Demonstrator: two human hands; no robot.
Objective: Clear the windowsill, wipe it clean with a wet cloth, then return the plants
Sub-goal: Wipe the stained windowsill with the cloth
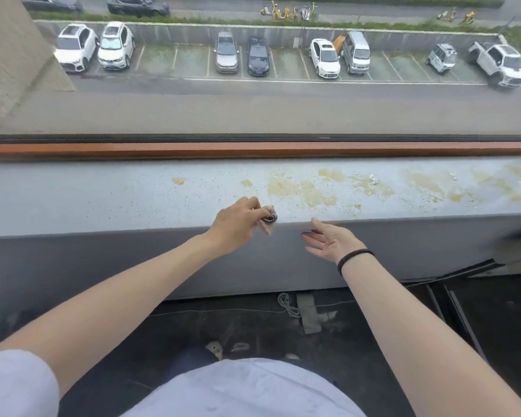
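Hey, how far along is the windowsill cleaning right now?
Clearing looks done: no plants stand on the pale grey windowsill. Wiping is underway: the left hand grips a small crumpled cloth at its front edge. Remaining: the yellow-brown stains to its right, then returning plants.

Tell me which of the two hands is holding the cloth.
The left hand grips the crumpled cloth at the windowsill edge; the right hand, black band at its wrist, is open and empty.
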